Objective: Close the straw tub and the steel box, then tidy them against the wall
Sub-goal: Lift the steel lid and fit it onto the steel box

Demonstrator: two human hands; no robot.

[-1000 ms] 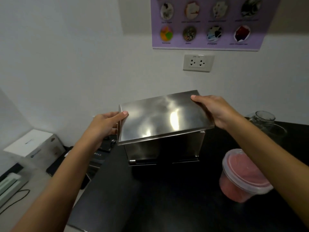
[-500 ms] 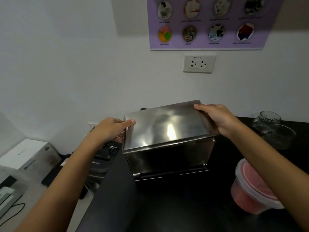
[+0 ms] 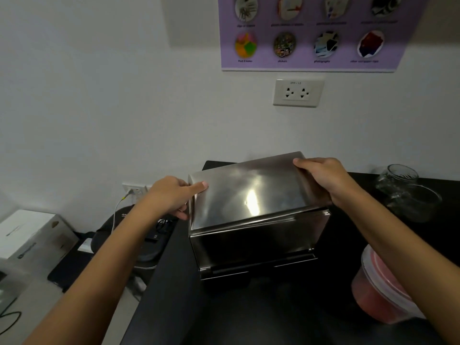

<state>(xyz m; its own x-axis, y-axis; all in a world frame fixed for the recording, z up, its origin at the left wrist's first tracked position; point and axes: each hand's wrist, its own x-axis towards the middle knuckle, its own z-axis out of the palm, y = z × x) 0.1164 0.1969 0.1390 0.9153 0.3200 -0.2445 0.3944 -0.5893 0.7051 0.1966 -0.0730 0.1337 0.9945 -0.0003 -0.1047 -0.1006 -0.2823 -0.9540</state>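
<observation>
The steel box (image 3: 256, 242) stands on the black counter (image 3: 249, 317), its shiny flat lid (image 3: 251, 192) lying on top and slightly tilted toward me. My left hand (image 3: 171, 197) grips the lid's left edge, thumb on top. My right hand (image 3: 321, 178) grips the lid's far right corner. The straw tub (image 3: 380, 295), a clear plastic tub with pink contents and a lid on it, sits at the right, partly hidden behind my right forearm.
A glass jar (image 3: 400, 185) lies at the back right of the counter. The white wall (image 3: 124, 108) with a power socket (image 3: 297, 92) rises just behind the box. Left of the counter, lower down, are a white carton (image 3: 29, 232), a dark device (image 3: 149, 245) and cables.
The lid has come down onto the steel box, both hands still on its edges. The view has shifted, so the box and tub sit lower and further right.
</observation>
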